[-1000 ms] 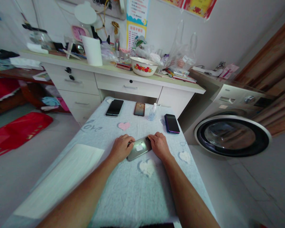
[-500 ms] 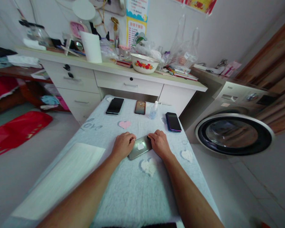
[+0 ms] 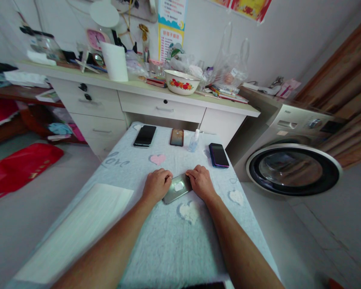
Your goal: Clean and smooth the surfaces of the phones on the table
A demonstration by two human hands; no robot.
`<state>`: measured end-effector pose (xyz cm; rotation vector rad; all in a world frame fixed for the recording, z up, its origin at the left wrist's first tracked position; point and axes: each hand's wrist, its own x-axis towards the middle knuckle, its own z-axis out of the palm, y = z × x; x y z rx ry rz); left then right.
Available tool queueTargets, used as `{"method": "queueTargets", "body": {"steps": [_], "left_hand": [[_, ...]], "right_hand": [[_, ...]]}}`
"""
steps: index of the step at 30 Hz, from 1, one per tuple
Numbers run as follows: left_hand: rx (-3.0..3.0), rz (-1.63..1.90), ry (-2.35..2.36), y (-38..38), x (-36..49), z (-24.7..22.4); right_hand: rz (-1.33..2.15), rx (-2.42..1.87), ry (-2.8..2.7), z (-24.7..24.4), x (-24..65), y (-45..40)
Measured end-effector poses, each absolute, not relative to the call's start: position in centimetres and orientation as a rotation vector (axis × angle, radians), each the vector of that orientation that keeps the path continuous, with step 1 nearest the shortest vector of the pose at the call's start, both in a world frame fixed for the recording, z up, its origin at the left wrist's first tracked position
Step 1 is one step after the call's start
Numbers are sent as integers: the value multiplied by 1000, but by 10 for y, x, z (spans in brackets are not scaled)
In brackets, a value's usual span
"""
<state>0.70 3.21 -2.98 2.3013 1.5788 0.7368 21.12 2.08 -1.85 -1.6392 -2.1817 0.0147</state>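
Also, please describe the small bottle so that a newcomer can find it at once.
Find the pale blue cloth before the white desk. Near the cloth's far end, look between the brown phone-shaped piece and the dark phone with a purple edge. The small bottle is clear with a white top, and stands upright while these neighbours lie flat.

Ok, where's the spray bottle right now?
In the head view, the bottle stands near the table's far edge, right of centre, between the brown phone case and the purple-edged phone.
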Motion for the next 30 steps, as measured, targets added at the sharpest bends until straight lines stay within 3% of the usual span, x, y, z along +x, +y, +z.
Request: {"method": "queueTargets", "body": {"steps": [30], "left_hand": [[2276, 730, 1586, 32, 7, -28]], "right_hand": [[13, -1685, -2104, -19, 235, 18]]}}
